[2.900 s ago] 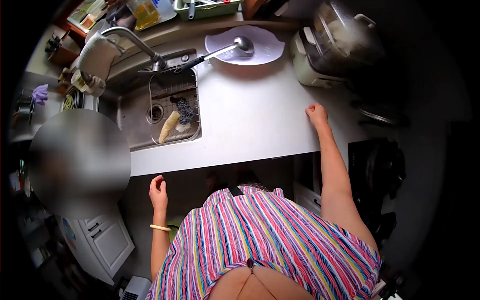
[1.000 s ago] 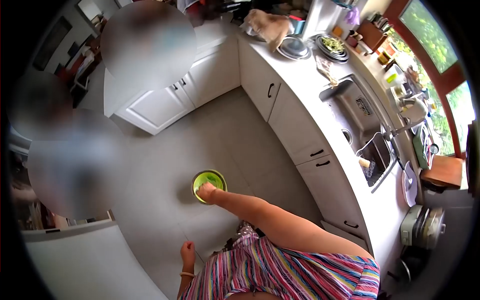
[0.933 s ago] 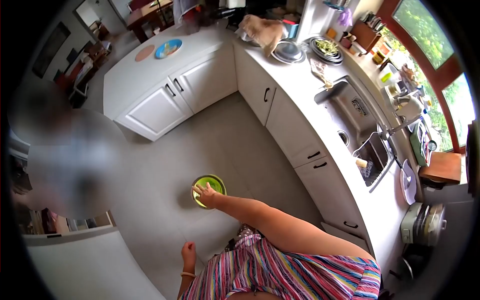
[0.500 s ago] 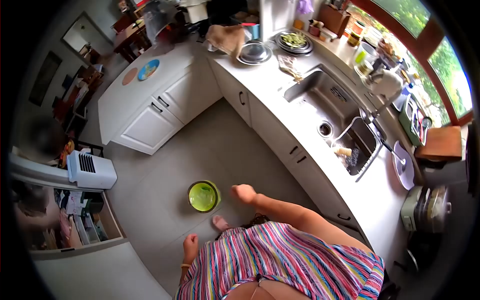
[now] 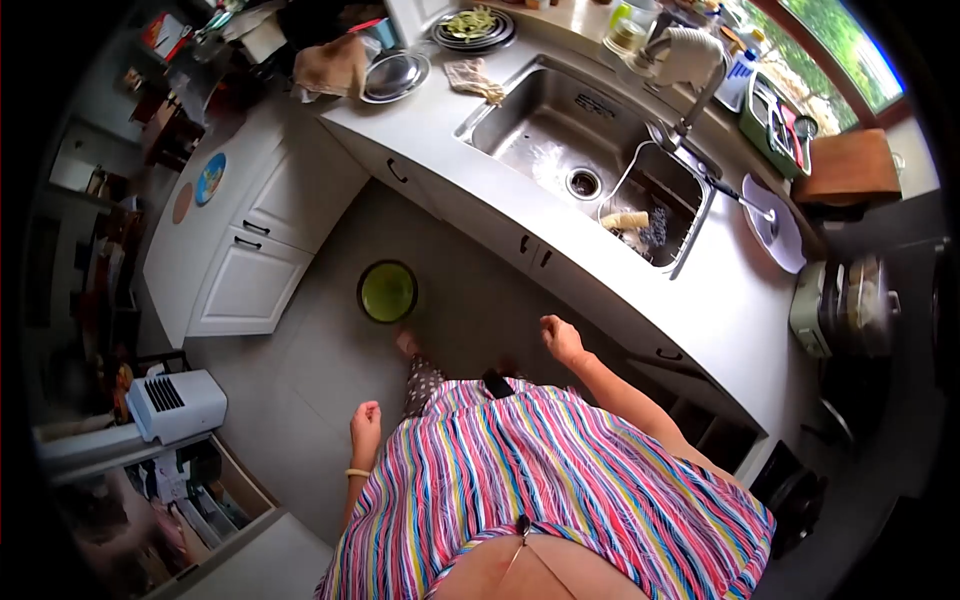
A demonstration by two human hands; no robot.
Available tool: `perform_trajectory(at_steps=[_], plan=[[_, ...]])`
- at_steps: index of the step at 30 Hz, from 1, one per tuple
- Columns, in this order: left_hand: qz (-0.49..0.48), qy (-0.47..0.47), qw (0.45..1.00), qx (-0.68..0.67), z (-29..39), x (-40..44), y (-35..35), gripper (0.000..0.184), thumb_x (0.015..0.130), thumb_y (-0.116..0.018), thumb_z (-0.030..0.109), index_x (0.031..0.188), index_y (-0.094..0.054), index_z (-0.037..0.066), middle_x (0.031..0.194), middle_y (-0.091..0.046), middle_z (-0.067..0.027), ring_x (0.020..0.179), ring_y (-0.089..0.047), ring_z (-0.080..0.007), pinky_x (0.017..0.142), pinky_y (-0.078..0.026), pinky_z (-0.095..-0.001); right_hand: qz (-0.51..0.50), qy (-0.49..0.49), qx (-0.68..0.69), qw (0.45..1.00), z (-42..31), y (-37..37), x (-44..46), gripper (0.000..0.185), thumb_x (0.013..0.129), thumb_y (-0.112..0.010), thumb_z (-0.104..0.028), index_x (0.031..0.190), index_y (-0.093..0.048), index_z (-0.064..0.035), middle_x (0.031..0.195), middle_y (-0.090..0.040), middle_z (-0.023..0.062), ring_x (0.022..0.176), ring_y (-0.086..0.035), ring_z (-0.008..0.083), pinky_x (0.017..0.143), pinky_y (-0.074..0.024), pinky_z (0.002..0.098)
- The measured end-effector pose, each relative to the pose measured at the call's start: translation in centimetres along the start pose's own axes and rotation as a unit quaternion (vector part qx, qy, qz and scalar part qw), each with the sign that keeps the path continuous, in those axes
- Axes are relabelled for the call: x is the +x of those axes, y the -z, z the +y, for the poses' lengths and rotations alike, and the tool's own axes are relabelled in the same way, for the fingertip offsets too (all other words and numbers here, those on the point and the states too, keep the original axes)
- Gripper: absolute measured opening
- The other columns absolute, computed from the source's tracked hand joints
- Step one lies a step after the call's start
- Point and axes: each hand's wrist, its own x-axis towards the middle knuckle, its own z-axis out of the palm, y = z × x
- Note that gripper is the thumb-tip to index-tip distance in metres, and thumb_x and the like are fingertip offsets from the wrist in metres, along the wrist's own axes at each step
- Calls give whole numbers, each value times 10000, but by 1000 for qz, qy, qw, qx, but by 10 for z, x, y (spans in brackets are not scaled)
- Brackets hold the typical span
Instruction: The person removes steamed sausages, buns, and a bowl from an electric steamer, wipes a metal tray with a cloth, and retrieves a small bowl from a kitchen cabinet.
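My left hand (image 5: pixel 366 430) hangs at my left side, its fingers curled in, with no object visible in it. A pale band circles that wrist. Out in front on the right, my right hand (image 5: pixel 562 340) is also loosely closed, with nothing showing in it, in the air beside the cabinet fronts. Both hands are apart from any object. A green bin (image 5: pixel 388 291) with a dark rim stands on the floor, beyond my foot.
A white counter (image 5: pixel 440 155) with a steel sink (image 5: pixel 530 130) runs along the right. On it are a metal lid (image 5: pixel 396 75), a purple basin (image 5: pixel 765 225) and a cutting board (image 5: pixel 850 168). An open drawer (image 5: pixel 225 470) and a white boxy appliance (image 5: pixel 177 405) are at left.
My view has turned and shifted toward the right, with the sink and counter nearer. The bin now appears higher in view. Both hands stay curled, and the right one has swung further right.
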Motion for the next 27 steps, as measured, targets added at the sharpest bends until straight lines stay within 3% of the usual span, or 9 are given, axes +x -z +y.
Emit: perform_trajectory(at_steps=[4, 6, 8, 9, 12, 16, 22, 26, 27], plan=[[-50, -57, 997, -6, 33, 56, -2, 154, 835, -572, 148, 904, -601, 13, 775, -641, -116, 702, -621, -225, 655, -487, -317, 32, -29, 58, 997, -23, 16, -6, 188, 806, -584, -169, 945, -599, -42, 810, -640, 141, 768, -623, 290, 696, -485, 369], [-73, -65, 993, 68, 75, 93, -8, 176, 838, -567, 199, 838, -601, 26, 708, -623, -114, 657, -611, -239, 613, -470, -331, 40, -51, 92, 994, -29, 26, 1, 170, 811, -593, -188, 890, -603, -39, 731, -628, 122, 683, -619, 256, 632, -480, 349], [-66, -132, 989, 11, 107, 142, -21, 224, 835, -569, 251, 784, -586, 33, 657, -592, -120, 623, -597, -260, 577, -445, -357, 55, -81, 140, 985, -33, 28, 4, 173, 817, -596, -206, 837, -603, -35, 651, -607, 100, 597, -604, 212, 569, -468, 322], [-86, -150, 984, 36, 139, 167, -22, 219, 836, -566, 244, 783, -579, 31, 650, -585, -123, 616, -590, -272, 572, -442, -366, 77, -79, 177, 978, -43, 33, 5, 204, 849, -555, -223, 812, -609, -30, 597, -585, 75, 546, -585, 159, 529, -458, 286], [-82, -255, 962, 49, 240, 239, -31, 173, 846, -540, 209, 809, -564, 42, 650, -575, -126, 625, -576, -306, 576, -440, -385, 140, -83, 210, 964, -55, 37, 15, 241, 886, -482, -221, 829, -615, -29, 603, -577, 70, 543, -570, 136, 522, -451, 275], [-9, -387, 921, -41, 349, 376, -76, 165, 789, -554, 100, 949, -568, 59, 873, -590, -122, 799, -568, -302, 706, -453, -373, 209, -156, 244, 934, -65, 42, 31, 243, 917, -474, -206, 855, -609, -14, 639, -563, 45, 561, -542, 112, 538, -456, 252], [35, -481, 862, 157, 449, 548, -172, 379, 736, -570, 71, 1112, -523, 87, 1212, -444, -102, 1152, -399, -307, 912, -381, -391, 270, -213, 235, 909, -109, 64, 54, 249, 927, -470, -202, 866, -611, -6, 658, -577, 49, 573, -558, 112, 543, -473, 243], [-184, -279, 936, 111, 476, 573, -229, 256, 827, -517, 203, 1039, -550, 63, 1020, -595, -161, 967, -552, -334, 844, -434, -412, 314, -212, 258, 889, -122, 73, 75, 225, 916, -486, -184, 876, -612, -2, 640, -572, 47, 569, -560, 110, 547, -465, 240], [-226, -382, 890, 101, 467, 550, -236, 249, 845, -464, 240, 978, -546, 46, 935, -599, -189, 896, -561, -364, 800, -437, -438, 316, -204, 263, 888, -123, 73, 76, 222, 916, -487, -182, 878, -610, -1, 639, -570, 46, 569, -560, 110, 548, -464, 239]])
